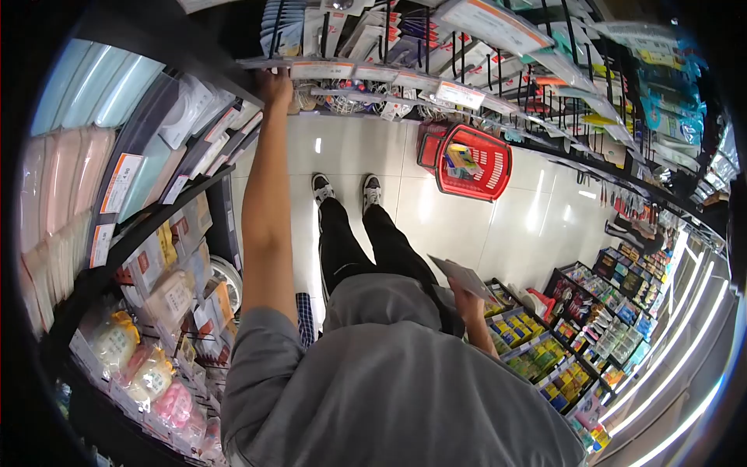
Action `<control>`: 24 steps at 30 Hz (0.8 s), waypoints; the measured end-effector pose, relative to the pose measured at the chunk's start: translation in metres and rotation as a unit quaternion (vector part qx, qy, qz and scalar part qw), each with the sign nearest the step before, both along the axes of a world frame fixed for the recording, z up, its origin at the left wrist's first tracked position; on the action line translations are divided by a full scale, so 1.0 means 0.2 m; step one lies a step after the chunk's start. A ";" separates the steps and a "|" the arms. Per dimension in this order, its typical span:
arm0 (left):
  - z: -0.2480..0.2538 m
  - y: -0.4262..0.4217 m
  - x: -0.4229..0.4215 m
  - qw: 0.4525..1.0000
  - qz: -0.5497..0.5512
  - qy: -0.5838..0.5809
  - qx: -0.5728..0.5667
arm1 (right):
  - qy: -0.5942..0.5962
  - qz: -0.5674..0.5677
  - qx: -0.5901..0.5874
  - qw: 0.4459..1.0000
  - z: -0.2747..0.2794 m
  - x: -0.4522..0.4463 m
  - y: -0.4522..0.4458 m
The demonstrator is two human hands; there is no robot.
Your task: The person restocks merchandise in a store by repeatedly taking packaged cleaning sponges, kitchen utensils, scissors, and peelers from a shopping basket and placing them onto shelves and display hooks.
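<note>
A shopper's right hand [468, 305] is closed around the edge of a thin grey panel [461, 274], held out flat at the waist to the right of the body; its exact kind is unclear. The left arm stretches full length to a rack, where the left hand [275, 90] meets the near end of a price rail [334, 70]; the fingertips are hidden, so how far they are spread, or whether they have hold of anything, cannot be told. Blue packs [281, 29] hang in a row just past that hand, with more hooks of packaged goods running off to the right. The shopper wears a grey shirt [397, 373], black trousers [342, 241] and sneakers [324, 188] planted apart on a pale, glossy floor [405, 210]. A red basket [495, 167] sits on the floor beside the rack, a few packets [463, 159] inside. At left, shelves carry pink bundles [70, 175] below light-blue ones, with tagged pouches [150, 381] lower down; at right, yellow packs [517, 327] fill a low stand under bright strip lights [677, 350].
</note>
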State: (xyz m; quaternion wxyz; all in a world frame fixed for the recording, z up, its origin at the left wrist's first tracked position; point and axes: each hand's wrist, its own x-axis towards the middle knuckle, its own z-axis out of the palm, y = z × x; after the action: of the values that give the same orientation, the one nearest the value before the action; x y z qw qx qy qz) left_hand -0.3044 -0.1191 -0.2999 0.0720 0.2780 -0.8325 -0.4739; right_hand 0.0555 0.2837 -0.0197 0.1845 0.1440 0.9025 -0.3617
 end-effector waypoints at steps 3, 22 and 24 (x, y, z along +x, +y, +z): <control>-0.11 0.07 0.23 0.983 -0.140 0.104 -0.055 | 0.012 0.016 -0.025 0.999 0.01 -0.09 -0.02; 1.54 1.04 1.45 0.821 -0.232 -0.010 0.522 | 0.330 0.124 -0.138 0.926 0.17 -0.39 0.05; 1.59 1.10 1.47 0.835 -0.226 0.019 0.502 | 0.185 0.017 -0.391 0.901 0.12 -0.31 0.15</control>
State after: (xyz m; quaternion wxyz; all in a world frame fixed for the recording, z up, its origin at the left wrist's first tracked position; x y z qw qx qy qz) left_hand -0.0111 0.1018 0.0173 -0.1704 0.0711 -0.5186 -0.8348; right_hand -0.0066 0.3131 0.0047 0.0618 -0.0245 0.7086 -0.7025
